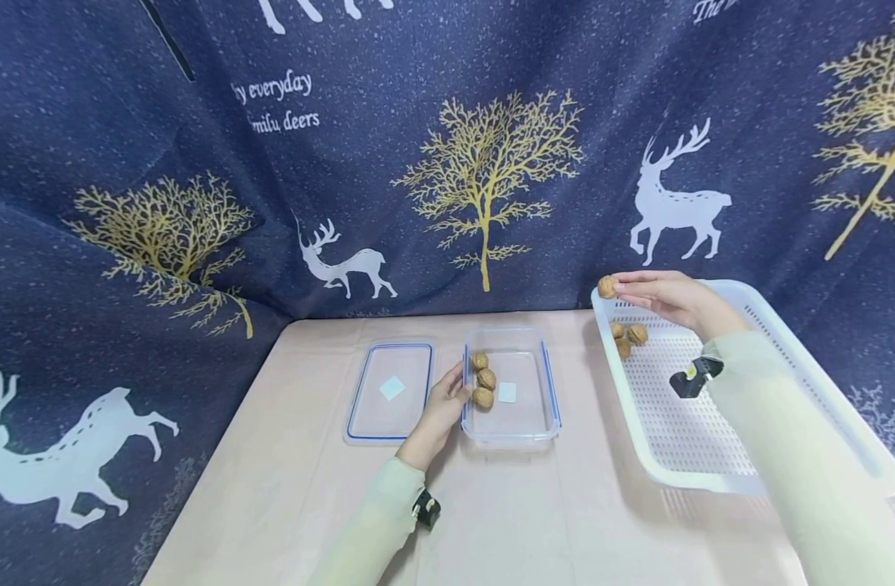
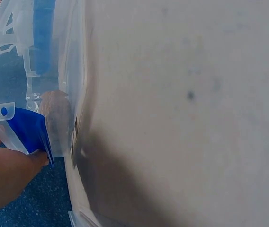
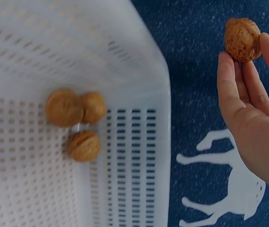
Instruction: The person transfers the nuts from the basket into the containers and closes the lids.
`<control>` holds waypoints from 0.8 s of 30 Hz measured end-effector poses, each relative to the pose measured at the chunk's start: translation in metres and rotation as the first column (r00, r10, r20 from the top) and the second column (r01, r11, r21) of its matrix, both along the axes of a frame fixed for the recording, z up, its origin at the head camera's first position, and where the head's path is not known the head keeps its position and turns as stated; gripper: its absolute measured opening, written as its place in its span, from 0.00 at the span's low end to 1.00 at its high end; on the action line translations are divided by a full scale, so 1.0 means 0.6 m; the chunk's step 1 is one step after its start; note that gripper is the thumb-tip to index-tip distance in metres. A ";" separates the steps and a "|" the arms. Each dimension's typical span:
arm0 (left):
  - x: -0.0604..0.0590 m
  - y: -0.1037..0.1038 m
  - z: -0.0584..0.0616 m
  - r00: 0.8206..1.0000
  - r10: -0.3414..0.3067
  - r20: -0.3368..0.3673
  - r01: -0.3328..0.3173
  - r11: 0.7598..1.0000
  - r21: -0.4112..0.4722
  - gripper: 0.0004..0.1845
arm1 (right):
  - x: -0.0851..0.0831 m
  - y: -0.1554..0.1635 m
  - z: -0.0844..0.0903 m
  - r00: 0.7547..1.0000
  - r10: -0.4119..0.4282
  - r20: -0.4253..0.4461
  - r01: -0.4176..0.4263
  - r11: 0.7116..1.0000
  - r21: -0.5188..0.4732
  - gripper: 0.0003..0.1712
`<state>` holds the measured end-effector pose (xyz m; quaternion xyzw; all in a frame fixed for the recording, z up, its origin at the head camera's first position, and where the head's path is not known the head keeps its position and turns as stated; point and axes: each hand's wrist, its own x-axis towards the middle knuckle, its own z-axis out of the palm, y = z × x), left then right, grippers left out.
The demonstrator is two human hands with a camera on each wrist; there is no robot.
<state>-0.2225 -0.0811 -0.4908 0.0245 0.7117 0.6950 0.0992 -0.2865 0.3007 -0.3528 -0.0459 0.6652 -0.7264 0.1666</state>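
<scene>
One walnut [image 1: 607,286] is pinched by the right hand [image 1: 665,295] near the far-left corner of the perforated white basket [image 1: 682,478] and should be carried clear of its rim [image 3: 159,156], the clip-lock container [image 1: 509,431] meanwhile being gripped at its left side by the left hand [image 1: 443,404].

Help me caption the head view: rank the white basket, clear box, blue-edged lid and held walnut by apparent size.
Largest to smallest:
1. White basket
2. Clear box and blue-edged lid: too alike to rank
3. Held walnut
</scene>
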 end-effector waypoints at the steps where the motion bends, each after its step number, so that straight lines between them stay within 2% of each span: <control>1: 0.000 0.000 0.000 1.000 -0.002 -0.002 0.002 1.000 0.000 0.30 | -0.001 -0.006 0.002 1.000 -0.006 0.001 0.006 1.000 0.004 0.13; 7: 0.001 0.000 0.001 1.000 0.002 -0.005 -0.002 1.000 -0.008 0.30 | -0.011 -0.038 0.010 0.998 -0.036 0.052 0.037 0.999 -0.009 0.12; 15: 0.003 0.001 0.002 1.000 0.014 -0.004 -0.014 1.000 -0.008 0.29 | -0.022 -0.077 0.006 0.998 -0.037 0.052 0.036 0.999 0.018 0.22; 19: 0.001 0.000 0.001 1.000 0.004 0.011 -0.004 1.000 -0.002 0.29 | -0.026 -0.098 0.000 0.998 -0.017 0.055 0.015 0.999 0.028 0.33; 22: 0.000 0.000 -0.001 1.000 0.004 0.019 -0.004 1.000 -0.008 0.30 | -0.030 -0.115 -0.004 0.999 -0.014 0.053 0.012 0.999 0.042 0.37; 24: 0.000 0.001 -0.002 1.000 0.011 0.015 -0.011 1.000 -0.013 0.30 | -0.032 -0.125 -0.005 0.999 -0.014 0.047 0.013 0.999 0.041 0.36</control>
